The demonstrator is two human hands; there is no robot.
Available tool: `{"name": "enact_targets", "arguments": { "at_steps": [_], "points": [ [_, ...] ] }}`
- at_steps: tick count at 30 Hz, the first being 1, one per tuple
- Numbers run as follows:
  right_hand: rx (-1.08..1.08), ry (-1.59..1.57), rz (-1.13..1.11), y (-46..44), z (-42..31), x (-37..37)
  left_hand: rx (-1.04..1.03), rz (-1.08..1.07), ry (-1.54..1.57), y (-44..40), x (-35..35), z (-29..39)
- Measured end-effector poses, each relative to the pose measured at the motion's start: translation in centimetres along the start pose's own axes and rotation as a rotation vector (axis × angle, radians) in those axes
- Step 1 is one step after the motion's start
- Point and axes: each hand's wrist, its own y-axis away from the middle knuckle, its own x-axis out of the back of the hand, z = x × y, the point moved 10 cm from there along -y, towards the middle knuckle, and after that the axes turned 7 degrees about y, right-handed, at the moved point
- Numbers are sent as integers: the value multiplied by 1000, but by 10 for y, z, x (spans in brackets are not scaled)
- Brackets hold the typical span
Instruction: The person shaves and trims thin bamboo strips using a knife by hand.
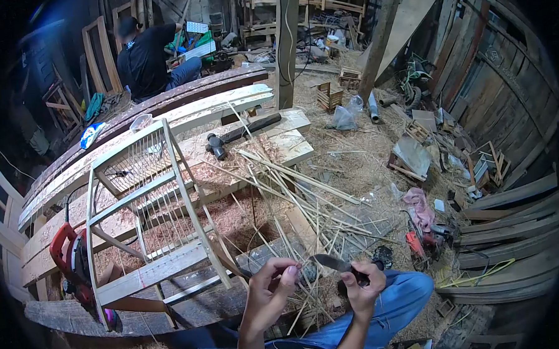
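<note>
My right hand (364, 289) is closed round the handle of a knife (332, 262), whose dark blade points left toward my other hand. Thumb and fingertips of my left hand (273, 293) are pinched together just left of the blade's tip. A thin stick seems to be in that pinch, though it is too fine to see well. Beneath and beyond both hands lies a loose pile of thin wooden sticks (322, 225). To the left stands a wooden frame (162, 264) with rows of thin rods, apart from my hands.
A hammer (216, 146) rests on shavings-covered planks (291, 146). A red power tool (71, 252) stands left of the frame, and another red tool (416, 243) lies right. Stacked boards (513, 245) line the right side. A person (150, 58) sits at the back left.
</note>
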Motion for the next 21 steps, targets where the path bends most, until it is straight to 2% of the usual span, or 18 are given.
{"name": "enact_targets", "arguments": {
  "at_steps": [2,4,9,17,21],
  "points": [
    [41,9,-14,1,-6,-2,-16,-12,32,0,-4,1],
    [-77,-10,-117,5,1,-11,-34,-21,65,0,-7,5],
    [50,-7,-84,0,-21,-17,-17,-93,-98,2,-12,10],
    [17,-199,-124,4,-38,-29,-14,-189,26,5,-21,6],
    [55,-148,-112,9,-40,-28,33,-273,11,7,-24,-1]
  ]
}}
